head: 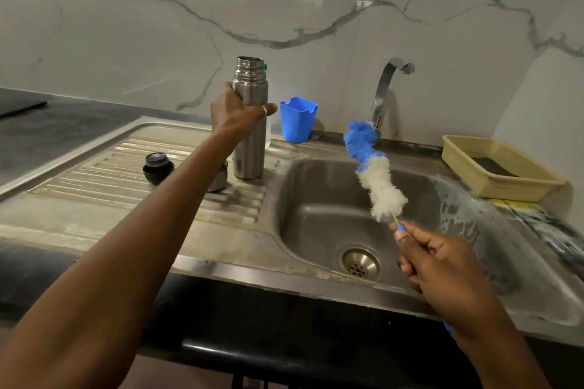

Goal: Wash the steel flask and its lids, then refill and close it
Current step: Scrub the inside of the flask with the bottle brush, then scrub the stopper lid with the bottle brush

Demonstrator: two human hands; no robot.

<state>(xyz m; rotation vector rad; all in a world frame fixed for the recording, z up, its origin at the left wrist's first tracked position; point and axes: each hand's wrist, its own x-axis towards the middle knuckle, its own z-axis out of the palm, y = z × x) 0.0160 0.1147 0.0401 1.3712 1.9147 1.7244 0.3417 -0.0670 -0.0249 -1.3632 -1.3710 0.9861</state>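
Fingers [268,109] of our left hand [234,114] curl round the upright steel flask [252,151] at frame centre, its mouth open upward. Our right hand [442,265] pinches the bottle brush [379,180] at lower right, its bristles slanting up-left, lower than that mouth and to its right.

We look down on a kitchen. A stainless steel sink [316,208] is set in a dark countertop [47,129], its ribbed drainboard [110,174] at nine o'clock. A curved tap [382,85] rises at one o'clock before a marble-veined wall [284,9]. A beige plastic basket [518,188] sits at three o'clock, and a blue cup [297,120] at twelve.
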